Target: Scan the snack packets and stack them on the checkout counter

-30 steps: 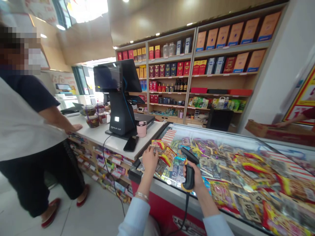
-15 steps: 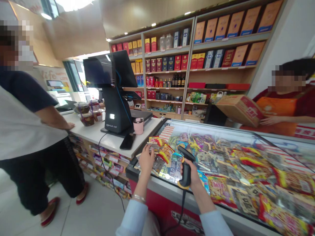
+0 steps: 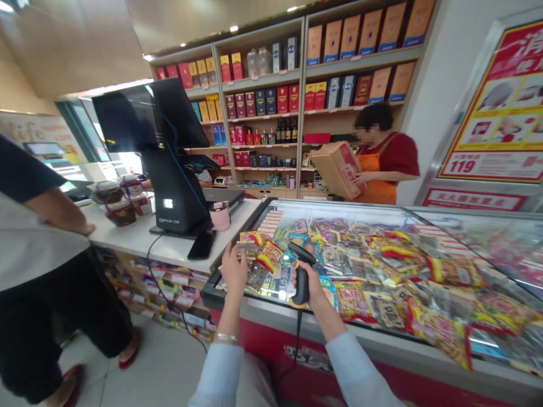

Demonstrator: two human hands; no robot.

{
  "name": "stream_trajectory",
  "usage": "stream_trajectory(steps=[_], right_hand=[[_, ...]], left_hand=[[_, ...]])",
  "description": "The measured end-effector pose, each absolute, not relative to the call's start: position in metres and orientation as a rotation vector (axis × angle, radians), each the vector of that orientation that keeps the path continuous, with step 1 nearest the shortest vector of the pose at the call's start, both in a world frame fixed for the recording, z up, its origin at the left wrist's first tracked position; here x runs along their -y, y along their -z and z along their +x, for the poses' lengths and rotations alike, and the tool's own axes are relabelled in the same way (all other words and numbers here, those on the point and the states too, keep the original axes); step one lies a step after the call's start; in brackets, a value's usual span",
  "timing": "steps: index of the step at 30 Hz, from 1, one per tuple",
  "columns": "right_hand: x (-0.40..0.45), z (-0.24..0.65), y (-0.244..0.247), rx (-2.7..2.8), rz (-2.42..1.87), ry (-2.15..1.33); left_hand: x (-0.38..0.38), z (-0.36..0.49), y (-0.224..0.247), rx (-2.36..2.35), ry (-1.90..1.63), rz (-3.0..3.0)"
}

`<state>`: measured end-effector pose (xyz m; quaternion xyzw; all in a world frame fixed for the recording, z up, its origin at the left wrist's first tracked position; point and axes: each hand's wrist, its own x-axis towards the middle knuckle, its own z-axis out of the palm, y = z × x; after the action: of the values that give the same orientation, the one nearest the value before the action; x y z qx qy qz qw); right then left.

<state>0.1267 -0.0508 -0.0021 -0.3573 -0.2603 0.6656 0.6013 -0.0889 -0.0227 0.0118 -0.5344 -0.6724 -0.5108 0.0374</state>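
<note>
In my right hand [image 3: 311, 285] is a black and yellow barcode scanner [image 3: 301, 282], gripped by its handle with its head tilted up to the left. Its cable hangs down over the freezer's front. My left hand [image 3: 235, 270] is over the near left corner of the freezer top, fingers apart, beside some small clear packets [image 3: 254, 275]. Whether its fingertips touch a packet I cannot tell. Between my hands lies a red and yellow snack bag [image 3: 269, 255]. Many more snack packets [image 3: 384, 310] spread to the right across the glass.
On the white counter [image 3: 169, 249] at left stand a dual-screen till [image 3: 169, 186], a pink cup [image 3: 220, 216], a phone [image 3: 202, 245] and lidded tubs [image 3: 120, 212]. One person stands at the left; another, in an orange apron, holds a carton [image 3: 338, 169] behind the freezer. Boxed goods fill the shelves.
My view has turned right, bringing a red and yellow wall poster into sight. The person with the carton stands more upright. My right hand still grips the scanner.
</note>
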Motion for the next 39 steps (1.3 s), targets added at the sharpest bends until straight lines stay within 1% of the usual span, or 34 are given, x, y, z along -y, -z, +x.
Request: stream_trajectory(steps=[4,9,17,29,36,39], right_hand=[[0.058,0.134,-0.007,0.611,-0.803,-1.466],[0.073,0.16,-0.029,0.638,-0.731,-1.435],[0.098,0.232,-0.058,0.666,-0.703,-1.31],[0.116,0.353,-0.066,0.654,-0.728,-1.097],[0.115,0.402,-0.057,0.622,-0.748,-1.116],[0.111,0.414,-0.047,0.606,-0.769,-1.143]], left_hand=[[0.024,-0.088,-0.017,1.89,1.625,-1.635],[0.024,-0.077,-0.027,1.813,1.73,-1.676],[0.025,-0.015,-0.038,1.638,1.813,-1.957],[0.027,0.109,-0.04,1.412,1.838,-2.459],[0.021,0.168,-0.035,1.35,1.843,-2.666],[0.012,0.191,-0.027,1.429,1.775,-2.76]])
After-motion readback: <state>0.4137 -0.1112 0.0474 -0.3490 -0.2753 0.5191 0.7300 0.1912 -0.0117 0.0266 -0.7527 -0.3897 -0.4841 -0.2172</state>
